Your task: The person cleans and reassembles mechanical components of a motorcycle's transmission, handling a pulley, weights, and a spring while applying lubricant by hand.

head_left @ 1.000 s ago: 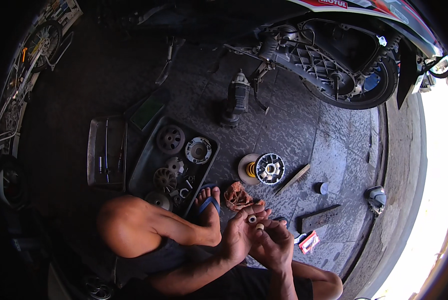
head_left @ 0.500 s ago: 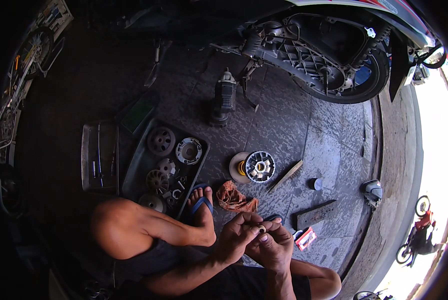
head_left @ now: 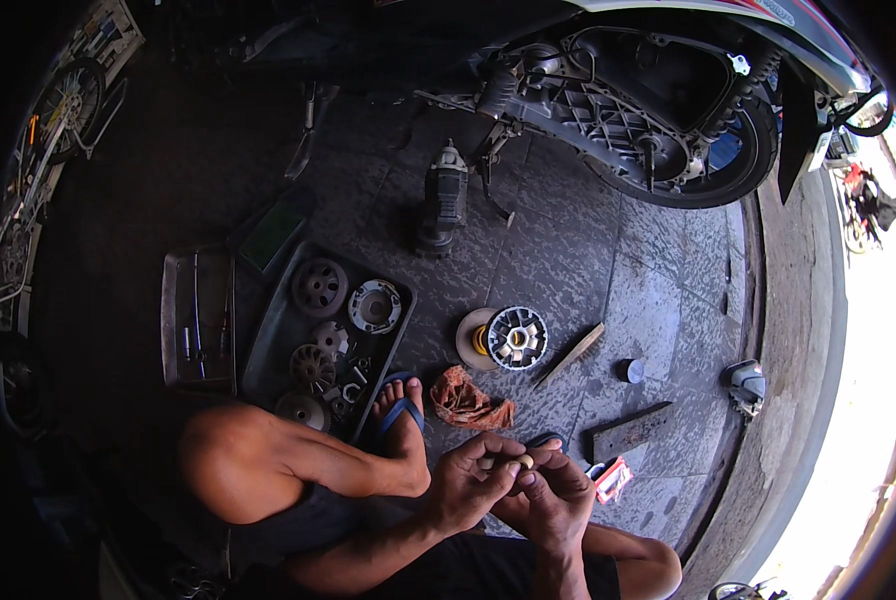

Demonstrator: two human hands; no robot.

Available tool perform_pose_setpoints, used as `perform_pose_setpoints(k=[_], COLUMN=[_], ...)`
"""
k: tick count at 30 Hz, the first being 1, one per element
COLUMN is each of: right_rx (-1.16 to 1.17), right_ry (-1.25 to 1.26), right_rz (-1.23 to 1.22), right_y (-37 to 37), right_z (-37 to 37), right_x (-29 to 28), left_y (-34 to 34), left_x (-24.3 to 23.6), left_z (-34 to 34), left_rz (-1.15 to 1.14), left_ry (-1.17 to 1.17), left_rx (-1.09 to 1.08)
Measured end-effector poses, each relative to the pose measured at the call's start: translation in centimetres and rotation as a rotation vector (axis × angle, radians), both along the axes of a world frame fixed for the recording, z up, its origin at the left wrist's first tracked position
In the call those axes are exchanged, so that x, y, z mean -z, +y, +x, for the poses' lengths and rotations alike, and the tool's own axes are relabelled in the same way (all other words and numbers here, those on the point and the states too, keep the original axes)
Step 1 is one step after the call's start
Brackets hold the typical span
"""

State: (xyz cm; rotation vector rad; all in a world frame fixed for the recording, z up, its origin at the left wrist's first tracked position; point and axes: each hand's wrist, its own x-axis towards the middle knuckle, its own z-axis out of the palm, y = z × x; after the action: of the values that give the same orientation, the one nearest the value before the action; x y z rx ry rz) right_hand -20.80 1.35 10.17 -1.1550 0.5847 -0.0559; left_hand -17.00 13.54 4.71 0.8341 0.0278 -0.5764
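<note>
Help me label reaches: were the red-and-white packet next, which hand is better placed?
Likely the right hand: it is nearer the packet than the left hand, though both have fingers at a small pale ring.

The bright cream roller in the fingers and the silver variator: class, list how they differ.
The roller is tiny; the variator is far larger.
The roller looks cream; the variator is silver with dark gaps.
The roller is held between the fingers; the variator is not held.
Both look round.
</note>
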Motion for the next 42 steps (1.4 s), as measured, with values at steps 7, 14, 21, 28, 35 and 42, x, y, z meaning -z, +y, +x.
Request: perform_pose_setpoints(k=[7, 14, 21, 28, 35, 42], right_rx=[-0.087, -0.089, -0.145, -0.160, -0.343, -0.490], right_ry=[0.114, 0.158, 0.094, 0.064, 0.107, 0.109], right_rz=[-0.210, -1.069, -1.321, -1.345, -0.767, -0.793], right_y=[-1.2, -3.6, -3.1, -3.2, -2.0, 1.4], right_z=[3.8, 13.6, 15.8, 15.7, 8.8, 4.0], right_x=[0.5, 7.5, 11.5, 10.9, 4.3, 1.7], left_y=[-0.5, -0.8, -0.6, -0.5, -0.4, -0.3], left_x=[1.0, 3.0, 3.2, 2.7, 2.3, 1.1], left_z=[0.5, -0.3, -0.1, 0.1, 0.9, 0.8], left_rz=[0.151, 0.066, -0.012, -0.177, -0.231, -0.332], left_ry=[0.219, 0.440, 0.485, 0.461, 0.463, 0.461], left_rx=[-0.096, -0.160, -0.192, -0.281, -0.361, -0.249])
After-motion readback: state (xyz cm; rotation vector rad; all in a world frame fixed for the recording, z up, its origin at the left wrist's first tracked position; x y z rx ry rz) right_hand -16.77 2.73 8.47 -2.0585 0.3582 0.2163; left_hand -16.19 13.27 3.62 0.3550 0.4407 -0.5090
